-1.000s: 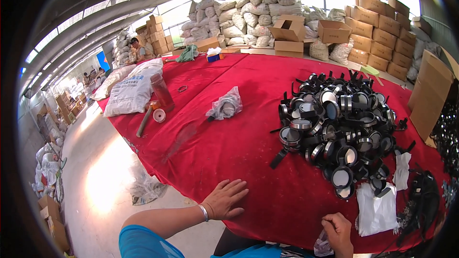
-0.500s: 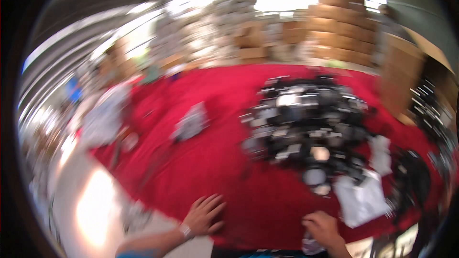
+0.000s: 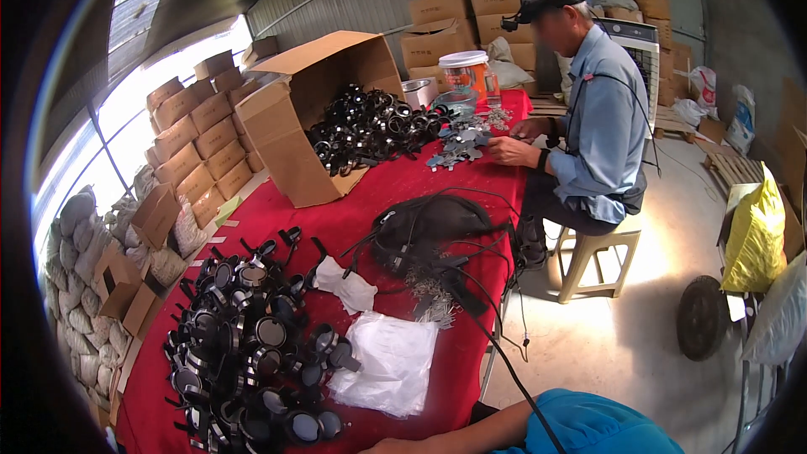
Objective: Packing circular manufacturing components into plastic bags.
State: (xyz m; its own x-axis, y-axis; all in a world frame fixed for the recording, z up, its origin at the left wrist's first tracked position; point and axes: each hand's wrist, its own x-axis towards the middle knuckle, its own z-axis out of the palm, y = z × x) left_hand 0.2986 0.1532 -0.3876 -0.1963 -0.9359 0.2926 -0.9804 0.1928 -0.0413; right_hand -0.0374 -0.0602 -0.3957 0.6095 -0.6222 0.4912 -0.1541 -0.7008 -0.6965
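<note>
A long table (image 3: pixel 353 219) covered in red cloth ran away from the wearer. At the bottom edge only a bare forearm (image 3: pixel 454 435) and a blue sleeve (image 3: pixel 588 424) came into view; both of the wearer's hands lay outside the picture, so their grip could not be told. Nearest that forearm lay a crumpled clear plastic bag (image 3: pixel 388 361), thin and glossy, and just left of it a heap of round black parts (image 3: pixel 244 345) with shiny dark faces, loosely piled. A wadded white cloth (image 3: pixel 349 286) sat beyond the bag. Further along, a black bag with tangled straps and cords (image 3: pixel 429 231) lay across the cloth, one cord trailing off the table edge toward the sleeve.

A tipped brown cardboard box (image 3: pixel 294 118) spilled more black rings (image 3: pixel 370 126) onto the table. At the far end a person in a light blue shirt (image 3: pixel 601 118) sat on a pale stool (image 3: pixel 593 256), hands over flat grey metal pieces (image 3: pixel 458 147). Cardboard cartons (image 3: pixel 197 134) were stacked along the left wall.
</note>
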